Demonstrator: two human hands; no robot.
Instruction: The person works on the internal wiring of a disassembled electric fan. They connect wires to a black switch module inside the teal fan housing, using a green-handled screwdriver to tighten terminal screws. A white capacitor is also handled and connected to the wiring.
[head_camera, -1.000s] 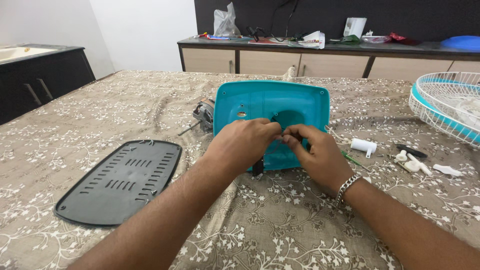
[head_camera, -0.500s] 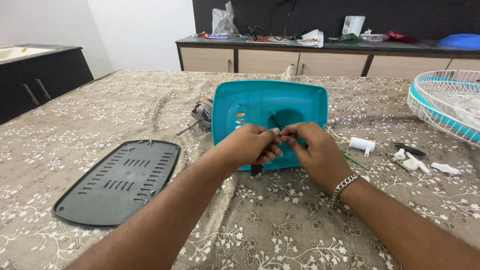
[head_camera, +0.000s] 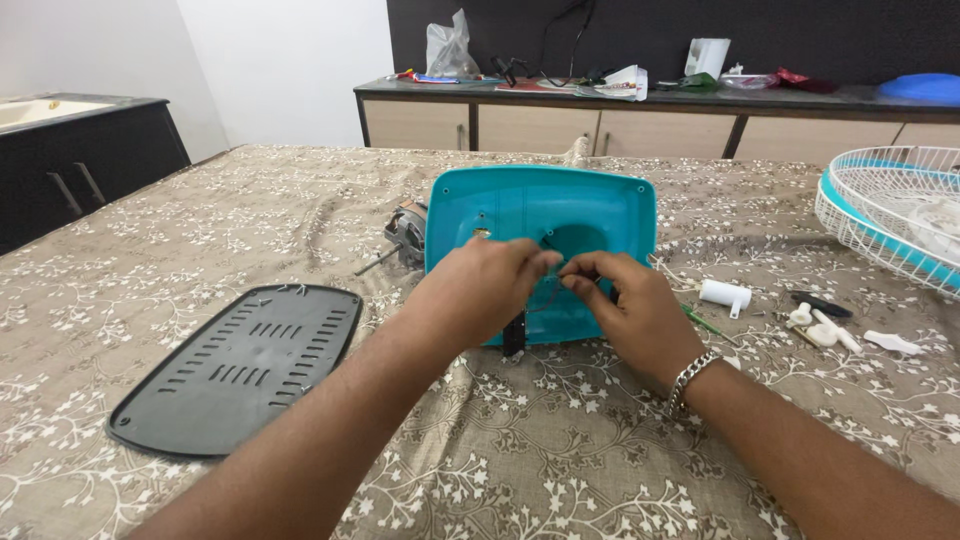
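Nearest the camera, two bare forearms are seen stretched out over a brown cloth with a white flower print (head_camera: 560, 450) that covers the table. A metal chain bracelet (head_camera: 692, 372) is worn on the right wrist. To the left, a flat black vented panel (head_camera: 240, 365) is laid on the cloth, well apart from both hands.

The left hand (head_camera: 480, 295) is curled, its fingertips pinched together on something small and dark (a thin wire, as far as can be told). The right hand (head_camera: 625, 305) is curled the same way, fingertips meeting those of the left; what exactly is pinched cannot be told. Both hands are held against the open side of a teal plastic housing (head_camera: 545, 215), which is stood near the table's middle, tilted back slightly. A small black part (head_camera: 514, 335) is seen at its lower edge, just under the left hand.

Just left of the housing, a small motor with a bare shaft (head_camera: 405, 235) is partly hidden behind it. To the right, a white cylinder (head_camera: 724, 295), a thin green stick (head_camera: 700, 320), a short black piece (head_camera: 820, 305) and a few white plastic bits (head_camera: 825, 328) are scattered on the cloth. At the far right edge, a white wire fan guard with a teal rim (head_camera: 880, 220) is laid.

Farther back, a long sideboard (head_camera: 600, 125) with clutter on top (bags, papers) is set against a dark wall; a black cabinet (head_camera: 80, 160) is at far left.
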